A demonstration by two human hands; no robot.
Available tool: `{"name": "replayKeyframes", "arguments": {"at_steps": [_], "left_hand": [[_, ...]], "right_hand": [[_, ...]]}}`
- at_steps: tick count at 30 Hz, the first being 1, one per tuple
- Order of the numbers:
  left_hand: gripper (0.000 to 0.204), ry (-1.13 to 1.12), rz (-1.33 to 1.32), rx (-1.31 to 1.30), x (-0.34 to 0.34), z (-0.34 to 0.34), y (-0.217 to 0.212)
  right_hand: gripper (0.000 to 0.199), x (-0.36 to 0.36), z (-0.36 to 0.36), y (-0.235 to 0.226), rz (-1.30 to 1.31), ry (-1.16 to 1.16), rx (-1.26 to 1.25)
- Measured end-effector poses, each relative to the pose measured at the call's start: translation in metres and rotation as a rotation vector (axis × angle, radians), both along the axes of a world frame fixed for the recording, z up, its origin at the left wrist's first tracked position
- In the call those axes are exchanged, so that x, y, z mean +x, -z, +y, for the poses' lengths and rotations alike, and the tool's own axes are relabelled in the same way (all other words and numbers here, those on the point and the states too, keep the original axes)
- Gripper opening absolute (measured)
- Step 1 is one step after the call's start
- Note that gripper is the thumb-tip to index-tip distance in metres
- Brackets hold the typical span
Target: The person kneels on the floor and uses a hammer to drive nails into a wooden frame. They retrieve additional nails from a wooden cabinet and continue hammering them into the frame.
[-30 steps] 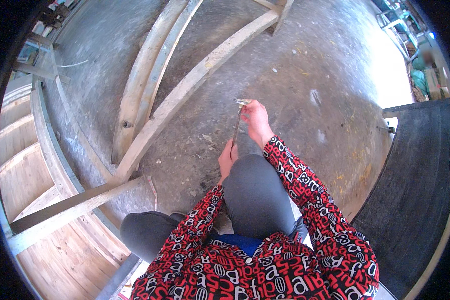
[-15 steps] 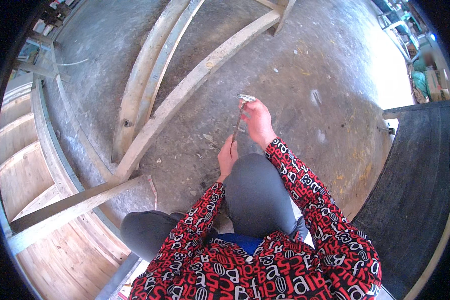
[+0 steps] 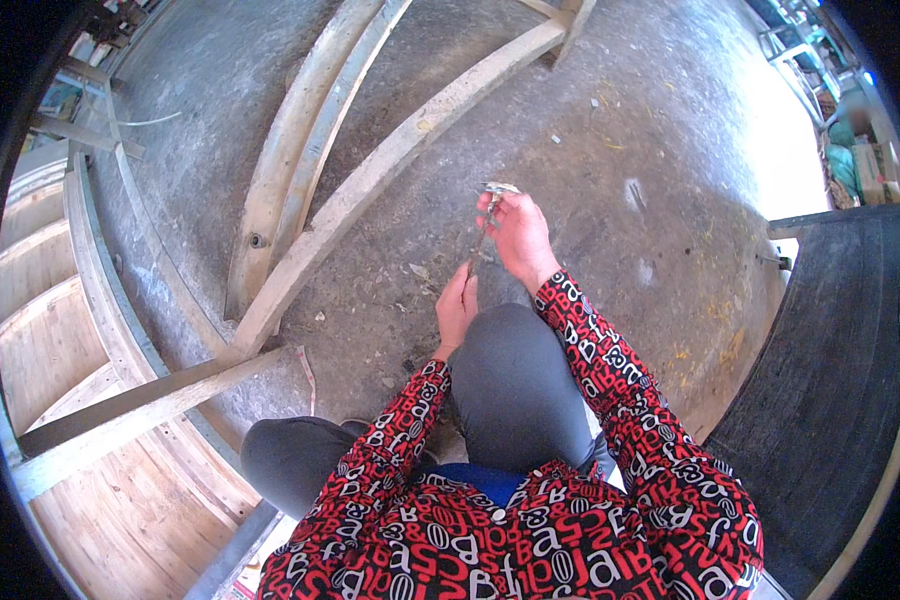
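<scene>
Between my hands is a thin dark rod (image 3: pixel 482 238) with a flat silvery metal piece (image 3: pixel 497 187) at its upper end; its exact kind cannot be made out. My right hand (image 3: pixel 523 238) has its fingers closed around the upper part, just below the metal piece. Lower down, my left hand (image 3: pixel 455 312) pinches the other end between thumb and fingers. The rod slants in the air above the concrete floor, past my raised grey knee (image 3: pixel 510 385). My fingers hide parts of it.
A long curved wooden beam (image 3: pixel 390 155) crosses ahead to the left, beside a second curved timber (image 3: pixel 290 140). At left stands a curved wooden frame with panels (image 3: pixel 130 480). A black curved surface (image 3: pixel 830 370) lies to my right. Small scraps dot the concrete floor (image 3: pixel 610 300).
My right hand has shifted slightly right, and its fingers now cover more of the rod's upper part. The metal piece is a little farther away. My left hand keeps its pinch.
</scene>
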State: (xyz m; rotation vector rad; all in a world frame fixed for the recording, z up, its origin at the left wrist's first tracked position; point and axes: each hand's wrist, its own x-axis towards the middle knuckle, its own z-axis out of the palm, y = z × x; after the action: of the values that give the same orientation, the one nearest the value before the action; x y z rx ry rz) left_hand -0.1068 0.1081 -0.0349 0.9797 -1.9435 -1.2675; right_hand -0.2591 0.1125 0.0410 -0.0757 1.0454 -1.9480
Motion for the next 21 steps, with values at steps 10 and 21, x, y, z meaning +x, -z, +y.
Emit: {"name": "replayKeyframes", "arguments": {"at_steps": [10, 21], "left_hand": [[0.028, 0.034, 0.002, -0.021, -0.002, 0.002, 0.001], [0.029, 0.050, -0.077, -0.021, 0.004, 0.007, -0.003]], "right_hand": [[0.021, -0.004, 0.002, 0.002, -0.015, 0.012, 0.059], [0.014, -0.007, 0.004, 0.002, -0.180, 0.047, 0.217]]}}
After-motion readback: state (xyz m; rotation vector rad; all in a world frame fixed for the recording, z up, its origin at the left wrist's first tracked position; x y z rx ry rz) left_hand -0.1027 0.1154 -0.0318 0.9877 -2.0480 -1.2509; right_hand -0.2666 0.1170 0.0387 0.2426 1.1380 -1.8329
